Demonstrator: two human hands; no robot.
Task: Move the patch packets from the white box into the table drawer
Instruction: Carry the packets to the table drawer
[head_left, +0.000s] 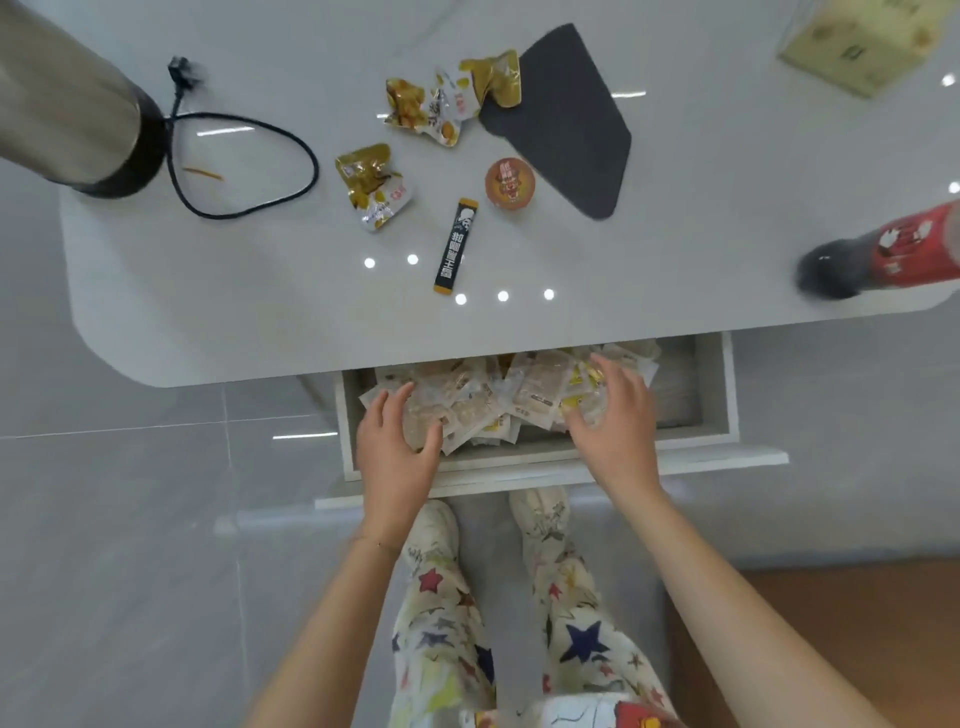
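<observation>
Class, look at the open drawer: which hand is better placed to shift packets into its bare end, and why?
The right hand. It rests on the packets nearest the drawer's bare right end; the left hand lies at the far side.

Patch packets (498, 402) piled loose in open table drawer (724, 395), pale/yellow, overlapping.

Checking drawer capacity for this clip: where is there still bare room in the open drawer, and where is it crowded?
Bare floor shows at the drawer's right end, between the patch packets and the right wall. The left and middle are crowded: packets overlap in a heap, with the left hand and right hand spread on it. A thin strip along the front wall is partly clear.
</observation>
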